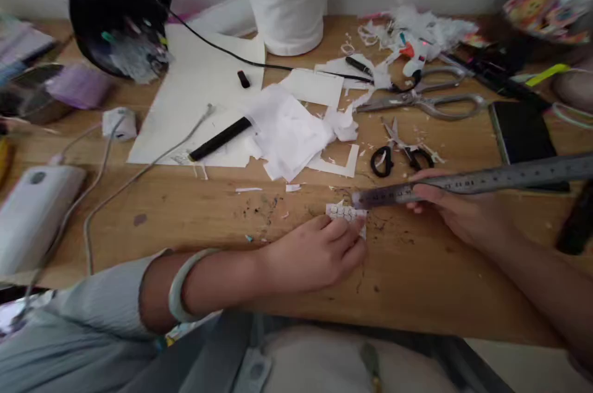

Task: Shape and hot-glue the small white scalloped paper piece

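My right hand [451, 207] grips a metal ruler [491, 180] between thumb and fingers, on the right of the table. The ruler slants slightly, and its left end reaches the top edge of a small piece of paper [343, 212] marked with rows of dark looped lines. My left hand [324, 251] has its fingers curled and pressed on that paper, hiding its lower part. Just above the ruler lie small black-handled scissors [401, 149] with blades apart. Paper scraps [293, 188] and dark specks are scattered around the piece.
Behind my hands are crumpled white paper [291, 130], a black stick-like object [220, 139], large metal scissors [426, 99] and a white roll [287, 4]. A power bank [39, 214] with cables stands left. A dark phone-like slab [523, 133] lies right, partly under the ruler.
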The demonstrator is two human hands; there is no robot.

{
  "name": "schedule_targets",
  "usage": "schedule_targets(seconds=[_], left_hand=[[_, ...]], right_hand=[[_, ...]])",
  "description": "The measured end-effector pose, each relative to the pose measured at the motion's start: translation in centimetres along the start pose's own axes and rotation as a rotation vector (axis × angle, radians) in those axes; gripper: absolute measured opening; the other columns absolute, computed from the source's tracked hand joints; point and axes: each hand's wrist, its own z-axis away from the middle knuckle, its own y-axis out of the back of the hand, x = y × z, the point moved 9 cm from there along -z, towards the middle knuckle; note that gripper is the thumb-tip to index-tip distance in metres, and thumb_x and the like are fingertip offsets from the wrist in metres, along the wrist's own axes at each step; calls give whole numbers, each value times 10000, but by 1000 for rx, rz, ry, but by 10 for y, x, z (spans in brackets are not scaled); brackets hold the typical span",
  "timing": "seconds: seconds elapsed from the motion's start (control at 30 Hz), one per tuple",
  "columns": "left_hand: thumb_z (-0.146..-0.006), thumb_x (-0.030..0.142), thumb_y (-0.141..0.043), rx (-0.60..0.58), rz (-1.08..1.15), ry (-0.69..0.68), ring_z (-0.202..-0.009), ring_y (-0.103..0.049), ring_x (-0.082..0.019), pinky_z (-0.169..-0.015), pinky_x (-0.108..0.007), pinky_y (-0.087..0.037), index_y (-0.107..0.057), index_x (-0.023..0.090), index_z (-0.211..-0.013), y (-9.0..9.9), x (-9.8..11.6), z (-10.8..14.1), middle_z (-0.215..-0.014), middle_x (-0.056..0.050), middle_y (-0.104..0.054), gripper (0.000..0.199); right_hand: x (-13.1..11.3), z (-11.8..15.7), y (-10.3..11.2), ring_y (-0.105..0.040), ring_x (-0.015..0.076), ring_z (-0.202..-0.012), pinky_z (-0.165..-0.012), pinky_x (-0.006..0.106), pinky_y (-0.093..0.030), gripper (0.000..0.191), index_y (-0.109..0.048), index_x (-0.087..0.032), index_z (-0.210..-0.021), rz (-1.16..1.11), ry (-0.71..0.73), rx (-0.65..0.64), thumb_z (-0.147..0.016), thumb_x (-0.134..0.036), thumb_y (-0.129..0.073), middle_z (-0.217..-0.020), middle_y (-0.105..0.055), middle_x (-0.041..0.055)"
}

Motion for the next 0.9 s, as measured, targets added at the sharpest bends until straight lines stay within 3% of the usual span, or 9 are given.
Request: schedule_targets(seconds=[0.2, 0.9], left_hand=[[-898, 204, -454, -7, -6, 9, -832, -526, -171, -669, -287, -441, -558, 115, -1021, 1, 0, 0, -1230, -134, -572, 184], [-902, 213, -454, -17, -8, 17, -852, -523, -167, -678, -284, -443, -555, 124, -1043, 0, -1, 1, -1238, -118, -566, 196]], right_hand=[[1, -1, 3, -627, 109, -565, -557, 245, -550, 167, -691, -259, -819, 67, 38, -29, -665, -307, -737, -679, -681, -30], [2, 0, -1, -639, 110, -565, -534, 222, -553, 179, -696, -245, -829, 63, 34, -57, -668, -310, -739, -646, -691, -17]])
